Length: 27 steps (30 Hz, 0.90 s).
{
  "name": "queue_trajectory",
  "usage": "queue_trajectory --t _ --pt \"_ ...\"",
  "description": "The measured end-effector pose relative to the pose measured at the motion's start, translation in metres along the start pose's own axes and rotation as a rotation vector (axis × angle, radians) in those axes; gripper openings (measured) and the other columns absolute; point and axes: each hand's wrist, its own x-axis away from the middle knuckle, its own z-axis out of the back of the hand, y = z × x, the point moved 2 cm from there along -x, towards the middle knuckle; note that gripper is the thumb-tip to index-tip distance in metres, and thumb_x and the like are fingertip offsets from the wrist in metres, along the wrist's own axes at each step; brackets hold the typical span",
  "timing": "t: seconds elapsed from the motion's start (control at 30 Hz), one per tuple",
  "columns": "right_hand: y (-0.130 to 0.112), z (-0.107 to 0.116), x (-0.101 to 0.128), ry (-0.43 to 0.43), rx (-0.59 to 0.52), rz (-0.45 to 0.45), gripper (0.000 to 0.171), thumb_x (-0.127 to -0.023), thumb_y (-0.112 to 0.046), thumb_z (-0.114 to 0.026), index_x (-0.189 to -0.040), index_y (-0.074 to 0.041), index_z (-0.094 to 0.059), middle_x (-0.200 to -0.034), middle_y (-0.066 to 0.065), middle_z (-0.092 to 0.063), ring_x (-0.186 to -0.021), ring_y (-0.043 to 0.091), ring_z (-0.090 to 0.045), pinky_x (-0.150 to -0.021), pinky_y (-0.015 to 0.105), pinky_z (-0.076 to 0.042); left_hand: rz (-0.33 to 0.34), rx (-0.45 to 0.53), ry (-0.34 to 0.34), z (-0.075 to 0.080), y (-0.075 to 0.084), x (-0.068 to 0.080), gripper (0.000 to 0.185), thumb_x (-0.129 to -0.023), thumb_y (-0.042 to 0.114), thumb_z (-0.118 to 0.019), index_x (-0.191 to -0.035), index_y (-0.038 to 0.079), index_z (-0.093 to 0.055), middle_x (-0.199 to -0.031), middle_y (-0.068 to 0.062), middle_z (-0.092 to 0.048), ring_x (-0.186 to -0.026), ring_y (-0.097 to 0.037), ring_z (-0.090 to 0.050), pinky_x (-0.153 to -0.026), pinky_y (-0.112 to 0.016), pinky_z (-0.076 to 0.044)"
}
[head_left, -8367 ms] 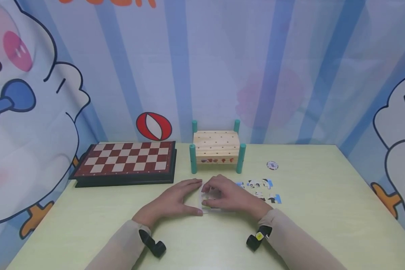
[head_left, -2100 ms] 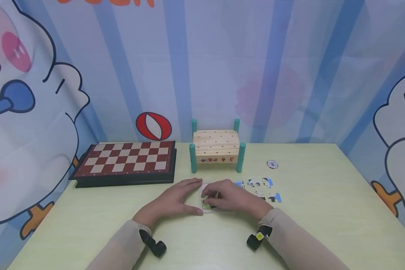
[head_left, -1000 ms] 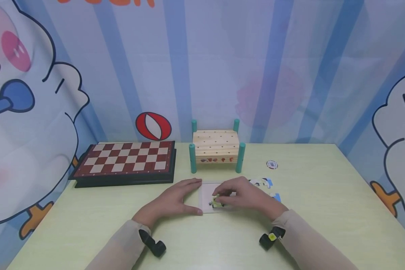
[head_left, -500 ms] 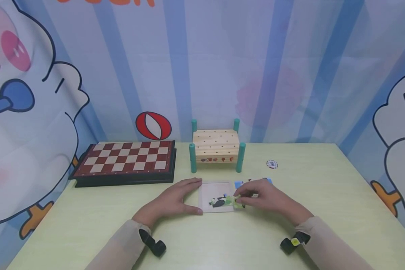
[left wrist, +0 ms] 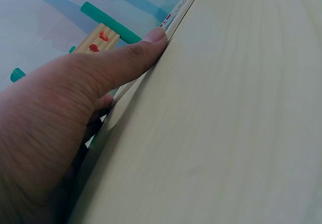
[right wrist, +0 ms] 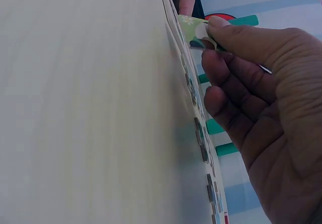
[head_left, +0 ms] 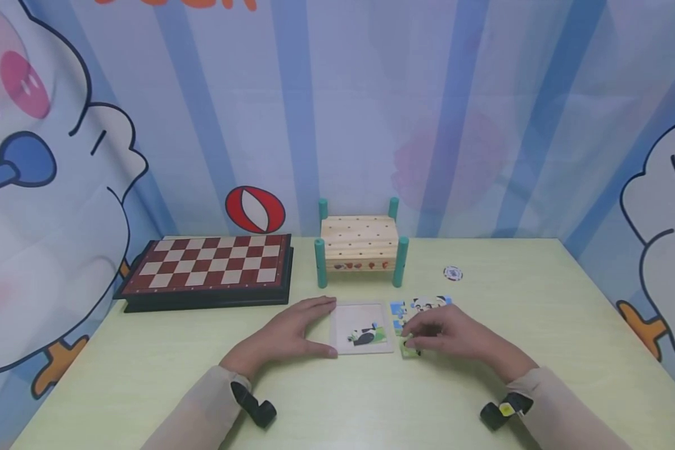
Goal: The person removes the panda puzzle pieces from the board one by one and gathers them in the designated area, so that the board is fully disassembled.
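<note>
My left hand point(head_left: 287, 331) rests at the left edge of a white puzzle tray point(head_left: 360, 312), thumb and fingers spread along it. In the left wrist view the thumb of that hand point(left wrist: 121, 68) lies against the tray's edge. Joined jigsaw pieces point(head_left: 367, 335) with a panda on green sit in the tray's lower part. To the right of the tray, my right hand point(head_left: 455, 337) pinches a green jigsaw piece point(right wrist: 188, 26) between thumb and fingertip, raised off the table in the right wrist view. Several blue and white jigsaw pieces point(head_left: 398, 312) lie beyond that hand, partly hidden by it.
A red and white chessboard box point(head_left: 214, 269) stands at the back left. Behind the tray is a small wooden rack point(head_left: 360, 237) with green posts. A round chip point(head_left: 452, 273) lies at the back right. A printed curtain point(head_left: 349, 112) hangs behind the table.
My right hand has moved right, out of the tray, taking the green jigsaw piece with it. The panda pieces in the tray now show uncovered. My left hand keeps its place.
</note>
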Motion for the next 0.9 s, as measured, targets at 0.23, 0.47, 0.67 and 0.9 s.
queue_trajectory --t 0.23,0.47,0.67,0.9 --pt "-0.0052 -0.0039 -0.0029 -0.055 0.044 0.002 0.012 -0.093 -0.024 -0.074 -0.105 -0.022 -0.077 -0.102 -0.012 -0.072 -0.079 0.006 -0.059 -0.068 0.024 -0.053 -0.002 -0.01 0.001 -0.0008 -0.0012 -0.0004 0.098 -0.075 0.073 -0.072 -0.156 0.03 -0.038 -0.161 0.013 -0.032 -0.149 -0.014 -0.026 -0.119 -0.047 -0.029" --pt "-0.0057 -0.0052 -0.0032 -0.048 0.142 0.014 0.012 -0.093 -0.025 -0.074 -0.105 -0.024 -0.076 -0.104 -0.013 -0.071 -0.081 0.005 -0.057 -0.072 0.025 -0.053 0.001 -0.013 -0.005 -0.0001 -0.0003 -0.0007 0.098 -0.075 0.073 -0.071 -0.156 0.029 -0.038 -0.161 0.012 -0.032 -0.149 -0.015 -0.026 -0.119 -0.047 -0.028" --pt "-0.0073 -0.0049 -0.0038 -0.052 0.201 0.024 0.013 -0.093 -0.025 -0.074 -0.106 -0.024 -0.076 -0.105 -0.012 -0.07 -0.088 0.004 -0.06 -0.077 0.028 -0.055 -0.003 -0.009 -0.004 0.0011 0.0003 -0.0004 0.098 -0.075 0.074 -0.071 -0.156 0.029 -0.038 -0.161 0.012 -0.032 -0.149 -0.015 -0.026 -0.119 -0.047 -0.028" --pt "-0.0096 -0.0062 -0.0047 -0.059 0.239 0.057 0.012 -0.093 -0.027 -0.074 -0.105 -0.025 -0.076 -0.102 -0.015 -0.068 -0.095 0.006 -0.061 -0.083 0.031 -0.055 0.014 -0.003 -0.007 0.0004 0.0005 -0.0005 0.098 -0.075 0.074 -0.071 -0.156 0.031 -0.038 -0.161 0.013 -0.032 -0.149 -0.015 -0.026 -0.119 -0.048 -0.028"
